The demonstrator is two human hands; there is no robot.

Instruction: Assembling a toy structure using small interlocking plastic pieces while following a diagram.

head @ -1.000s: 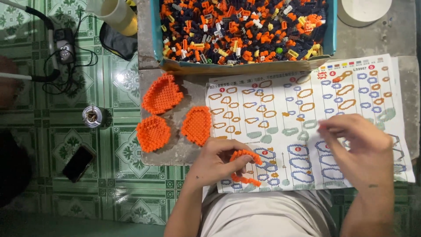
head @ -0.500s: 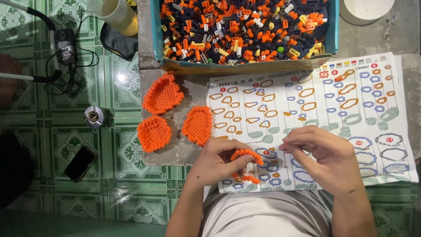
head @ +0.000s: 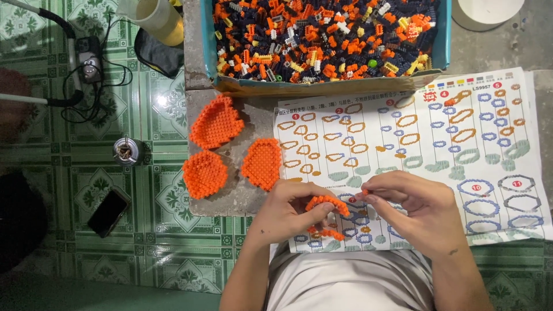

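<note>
Holding the curved orange brick ring (head: 326, 214) in our left hand (head: 291, 210), we keep its long axis running left to right over the instruction sheet (head: 438, 144); our right hand (head: 417, 210) pinches a tiny orange brick (head: 365, 192) just beside the ring's right end.

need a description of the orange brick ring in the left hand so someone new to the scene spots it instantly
Start at the printed instruction sheet on the grey slab. At its lower left edge, the left hand holds a thin open ring of orange bricks. Unlike the three filled orange plates lying farther left, it is a hollow, curved outline held in fingers.
</note>
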